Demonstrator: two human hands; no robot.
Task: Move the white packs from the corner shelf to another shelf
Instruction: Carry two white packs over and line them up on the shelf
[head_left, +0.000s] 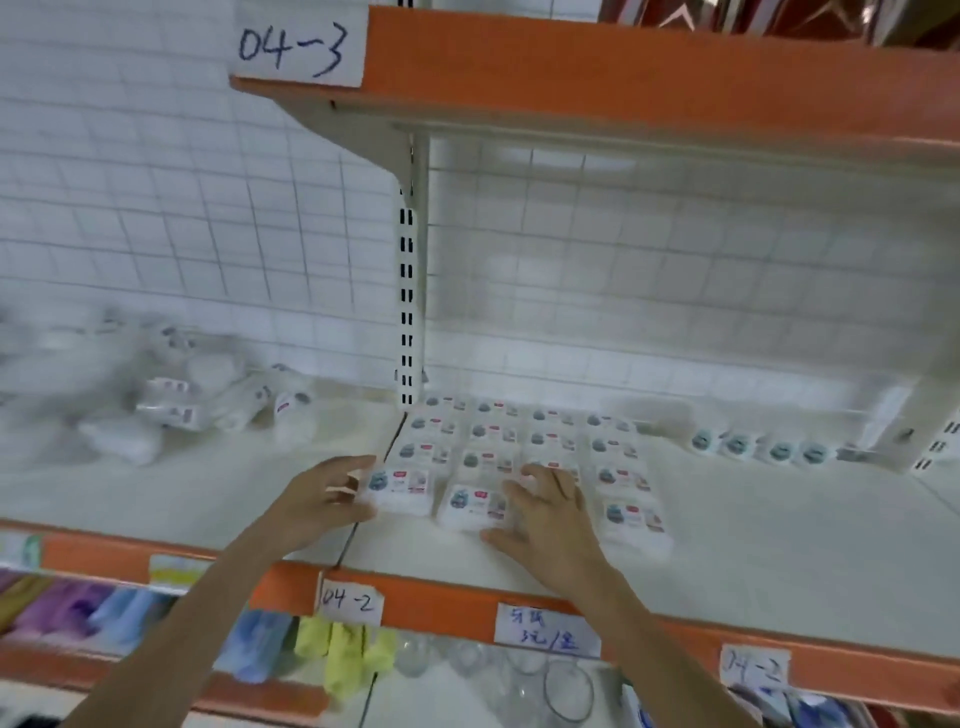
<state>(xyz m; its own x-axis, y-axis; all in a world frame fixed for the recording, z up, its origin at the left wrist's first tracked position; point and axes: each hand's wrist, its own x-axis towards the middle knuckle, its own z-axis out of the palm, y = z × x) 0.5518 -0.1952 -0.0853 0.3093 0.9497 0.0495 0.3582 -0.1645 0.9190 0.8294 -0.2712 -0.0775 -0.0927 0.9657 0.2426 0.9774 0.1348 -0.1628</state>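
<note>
Meanwhile, both hands (left (322, 501), right (545, 512)), fingers spread, rest on gridded white packs (519, 457) atop a shelf (779, 545).

Packs laid out on the shelf

A grid of packs (514, 457) is set on the shelf (753, 545), just right of the upright post (408, 291). A loose heap of packs (171, 400) is piled to the left, a short row of packs (758, 447) to the right. Glass jars (566, 686) are kept below.
</note>
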